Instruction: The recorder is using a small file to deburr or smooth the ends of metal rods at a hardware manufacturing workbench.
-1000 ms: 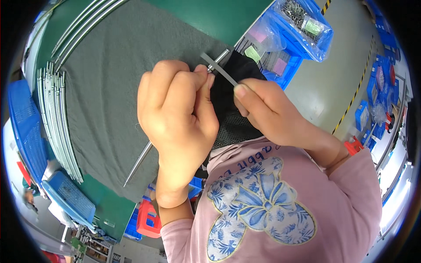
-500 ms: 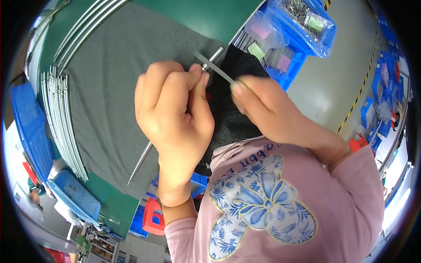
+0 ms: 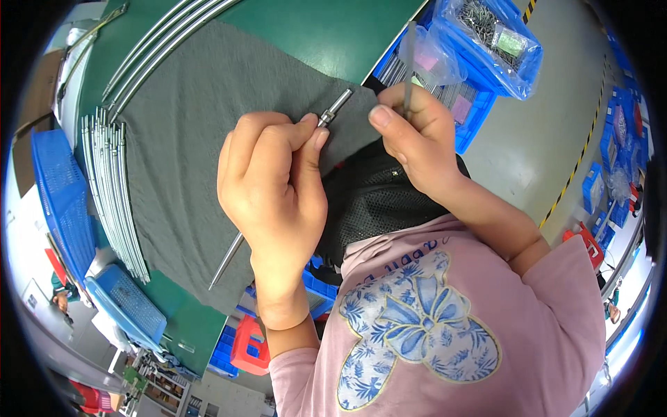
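At the green table [image 3: 313, 42], the left hand [image 3: 274, 174] pinches a shiny collared rod [image 3: 338, 104] — the right hand [image 3: 422, 135], a grey strip [image 3: 410, 59].

Left hand [image 3: 272, 170]: fingers curled, thumb and forefinger pinched | left forearm [image 3: 283, 295]: bare | right hand [image 3: 422, 142]: thumb opposing bent fingers | right forearm [image 3: 495, 217]: bare, slanting inward

A slim silver metal rod [image 3: 226, 261] lies in the left hand [image 3: 274, 170], over grey cloth [image 3: 187, 160] on the green worktop [image 3: 326, 36]; bundled silver metal rods [image 3: 115, 198] lie left, a blue plastic bin [image 3: 479, 111] right.
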Demonstrator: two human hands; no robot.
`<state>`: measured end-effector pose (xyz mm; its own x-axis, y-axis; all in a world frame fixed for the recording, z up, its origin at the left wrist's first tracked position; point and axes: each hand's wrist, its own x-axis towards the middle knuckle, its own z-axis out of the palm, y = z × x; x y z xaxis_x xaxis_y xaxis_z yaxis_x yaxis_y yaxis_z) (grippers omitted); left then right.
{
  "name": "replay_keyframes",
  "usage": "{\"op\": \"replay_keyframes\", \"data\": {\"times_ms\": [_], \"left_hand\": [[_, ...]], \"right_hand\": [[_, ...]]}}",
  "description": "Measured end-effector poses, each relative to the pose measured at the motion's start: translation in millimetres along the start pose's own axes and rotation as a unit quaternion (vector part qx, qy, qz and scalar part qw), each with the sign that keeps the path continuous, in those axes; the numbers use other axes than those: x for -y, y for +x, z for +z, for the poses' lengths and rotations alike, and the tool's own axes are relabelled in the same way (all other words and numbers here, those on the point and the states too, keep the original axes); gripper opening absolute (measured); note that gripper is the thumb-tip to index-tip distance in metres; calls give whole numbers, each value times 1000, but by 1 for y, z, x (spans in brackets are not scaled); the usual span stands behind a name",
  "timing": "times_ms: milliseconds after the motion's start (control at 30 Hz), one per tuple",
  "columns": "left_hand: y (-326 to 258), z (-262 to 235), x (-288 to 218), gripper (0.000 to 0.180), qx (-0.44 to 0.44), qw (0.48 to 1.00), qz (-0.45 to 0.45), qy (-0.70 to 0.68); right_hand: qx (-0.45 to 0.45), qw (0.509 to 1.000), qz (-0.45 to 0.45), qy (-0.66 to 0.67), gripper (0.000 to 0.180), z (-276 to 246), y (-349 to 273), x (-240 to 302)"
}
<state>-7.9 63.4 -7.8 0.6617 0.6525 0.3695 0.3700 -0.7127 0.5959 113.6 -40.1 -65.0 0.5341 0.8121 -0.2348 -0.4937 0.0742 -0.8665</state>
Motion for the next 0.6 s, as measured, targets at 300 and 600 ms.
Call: {"op": "replay_keyframes", "data": {"times_ms": [300,600], "left_hand": [[-1,3,1,11,-21,1000,-3,-18],[-1,8,4,12,-24,999,3,-36]], "right_hand": [[-11,964,-169,-204,16,33,11,17],[-154,843,-335,-393,20,22,22,11]]}}
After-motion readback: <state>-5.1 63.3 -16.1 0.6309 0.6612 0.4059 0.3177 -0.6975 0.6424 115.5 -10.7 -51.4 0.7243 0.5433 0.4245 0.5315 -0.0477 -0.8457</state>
